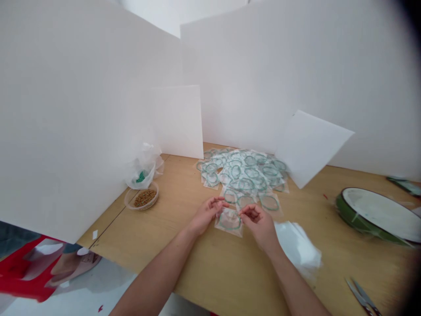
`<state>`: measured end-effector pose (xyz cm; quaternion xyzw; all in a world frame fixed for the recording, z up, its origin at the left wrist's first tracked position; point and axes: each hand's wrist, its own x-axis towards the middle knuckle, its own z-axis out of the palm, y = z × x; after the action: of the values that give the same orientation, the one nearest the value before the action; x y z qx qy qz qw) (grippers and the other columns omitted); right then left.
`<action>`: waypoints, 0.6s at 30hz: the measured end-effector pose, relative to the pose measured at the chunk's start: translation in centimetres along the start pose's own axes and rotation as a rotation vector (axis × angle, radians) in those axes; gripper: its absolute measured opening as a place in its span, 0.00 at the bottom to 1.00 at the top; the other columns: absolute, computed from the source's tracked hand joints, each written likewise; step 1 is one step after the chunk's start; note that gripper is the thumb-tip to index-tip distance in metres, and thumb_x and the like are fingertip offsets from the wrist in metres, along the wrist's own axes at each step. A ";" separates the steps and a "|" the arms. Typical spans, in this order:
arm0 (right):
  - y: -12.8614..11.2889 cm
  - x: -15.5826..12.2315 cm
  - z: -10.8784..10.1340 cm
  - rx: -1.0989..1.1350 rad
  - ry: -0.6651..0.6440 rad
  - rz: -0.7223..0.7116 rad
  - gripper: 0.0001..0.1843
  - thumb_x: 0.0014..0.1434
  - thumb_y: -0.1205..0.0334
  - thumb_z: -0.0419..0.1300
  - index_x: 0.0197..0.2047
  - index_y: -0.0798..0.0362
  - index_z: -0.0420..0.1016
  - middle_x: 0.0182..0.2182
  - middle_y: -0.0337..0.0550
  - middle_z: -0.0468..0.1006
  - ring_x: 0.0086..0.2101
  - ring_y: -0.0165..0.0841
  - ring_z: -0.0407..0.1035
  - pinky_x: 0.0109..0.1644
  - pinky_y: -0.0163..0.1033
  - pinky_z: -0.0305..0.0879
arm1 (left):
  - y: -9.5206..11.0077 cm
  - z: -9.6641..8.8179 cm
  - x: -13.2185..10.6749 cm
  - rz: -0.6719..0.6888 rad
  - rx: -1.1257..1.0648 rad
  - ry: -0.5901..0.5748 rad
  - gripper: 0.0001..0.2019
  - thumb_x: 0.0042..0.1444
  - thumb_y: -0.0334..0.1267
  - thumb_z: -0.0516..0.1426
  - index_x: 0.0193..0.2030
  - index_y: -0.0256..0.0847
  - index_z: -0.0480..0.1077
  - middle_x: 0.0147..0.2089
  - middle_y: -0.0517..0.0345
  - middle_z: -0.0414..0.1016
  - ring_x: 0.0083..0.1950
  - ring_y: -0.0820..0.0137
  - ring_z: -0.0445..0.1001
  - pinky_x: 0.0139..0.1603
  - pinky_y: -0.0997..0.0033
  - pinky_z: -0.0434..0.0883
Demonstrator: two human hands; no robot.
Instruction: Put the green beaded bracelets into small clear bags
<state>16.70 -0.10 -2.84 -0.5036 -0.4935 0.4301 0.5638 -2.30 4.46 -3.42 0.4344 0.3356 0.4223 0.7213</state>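
A small clear plastic bag (229,222) with a green beaded loop inside lies low over the table, between my two hands. My left hand (208,213) pinches its upper left corner with thumb and fingers. At the upper right corner, my right hand (258,221) has its thumb and forefinger closed on the bag's edge. Just beyond them spreads a heap of similar bags (245,171), each with a green loop in it. A stack of flat clear bags (298,245) rests beside my right forearm.
On the left stand a tub of brown-gold beads (144,198) and an open plastic bag with green beads (140,177). To the right are a green-rimmed white tray (378,215) and scissors (362,296). White boards (296,66) wall the table (210,272). Someone's foot (77,265) shows below left.
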 end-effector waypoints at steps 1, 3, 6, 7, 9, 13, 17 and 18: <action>0.0 -0.1 0.2 -0.003 -0.014 -0.001 0.15 0.47 0.50 0.70 0.30 0.51 0.72 0.26 0.41 0.75 0.28 0.34 0.68 0.33 0.38 0.64 | -0.2 0.3 0.0 -0.003 0.015 -0.010 0.28 0.47 0.53 0.66 0.50 0.38 0.70 0.45 0.48 0.78 0.39 0.70 0.75 0.41 0.71 0.67; 0.1 -0.4 0.6 -0.011 -0.039 -0.009 0.14 0.49 0.52 0.69 0.31 0.50 0.71 0.26 0.40 0.75 0.28 0.34 0.69 0.34 0.38 0.65 | -0.5 0.7 -0.1 0.001 0.084 -0.008 0.27 0.44 0.50 0.68 0.48 0.38 0.72 0.38 0.52 0.78 0.36 0.71 0.74 0.39 0.72 0.66; 0.1 -0.7 1.0 -0.027 -0.058 -0.019 0.12 0.51 0.54 0.68 0.32 0.50 0.71 0.28 0.41 0.75 0.30 0.35 0.69 0.35 0.38 0.65 | -0.5 0.9 -0.2 0.000 0.169 0.001 0.23 0.39 0.46 0.71 0.41 0.36 0.75 0.32 0.57 0.76 0.31 0.73 0.71 0.35 0.74 0.65; 0.1 -0.7 1.0 -0.032 -0.061 -0.019 0.12 0.52 0.54 0.67 0.32 0.50 0.71 0.28 0.41 0.75 0.30 0.34 0.69 0.35 0.38 0.65 | -0.4 0.9 -0.2 -0.005 0.179 -0.006 0.22 0.38 0.45 0.71 0.39 0.36 0.75 0.32 0.57 0.76 0.31 0.74 0.71 0.35 0.74 0.64; 0.0 -0.7 1.0 -0.035 -0.065 -0.012 0.12 0.52 0.53 0.67 0.31 0.50 0.71 0.27 0.41 0.75 0.29 0.34 0.69 0.34 0.37 0.65 | -0.1 0.6 -0.3 -0.017 0.185 -0.028 0.22 0.37 0.44 0.72 0.39 0.37 0.76 0.34 0.56 0.77 0.32 0.73 0.72 0.37 0.73 0.65; -0.1 -0.6 0.7 -0.002 -0.032 0.009 0.13 0.50 0.52 0.69 0.30 0.51 0.72 0.27 0.41 0.76 0.28 0.34 0.69 0.34 0.37 0.65 | 0.2 -0.1 -0.4 -0.050 0.209 -0.053 0.23 0.36 0.42 0.72 0.42 0.38 0.76 0.37 0.55 0.77 0.33 0.72 0.73 0.38 0.72 0.67; 0.0 -0.4 0.4 0.029 -0.005 0.030 0.15 0.48 0.52 0.70 0.30 0.51 0.71 0.28 0.41 0.76 0.29 0.34 0.68 0.34 0.37 0.65 | 0.4 -0.3 -0.6 -0.071 0.213 -0.012 0.22 0.38 0.43 0.71 0.40 0.38 0.76 0.32 0.57 0.78 0.30 0.73 0.72 0.34 0.73 0.66; 0.0 -0.3 0.4 0.033 -0.016 0.031 0.15 0.49 0.52 0.70 0.31 0.50 0.71 0.28 0.41 0.76 0.29 0.34 0.68 0.34 0.38 0.65 | 0.5 -0.2 -0.6 -0.062 0.214 -0.005 0.21 0.38 0.42 0.72 0.40 0.38 0.76 0.32 0.57 0.78 0.30 0.74 0.72 0.34 0.73 0.66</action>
<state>16.23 -0.38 -2.86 -0.4983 -0.4829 0.4508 0.5616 -2.87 4.17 -3.01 0.4995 0.3903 0.3607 0.6842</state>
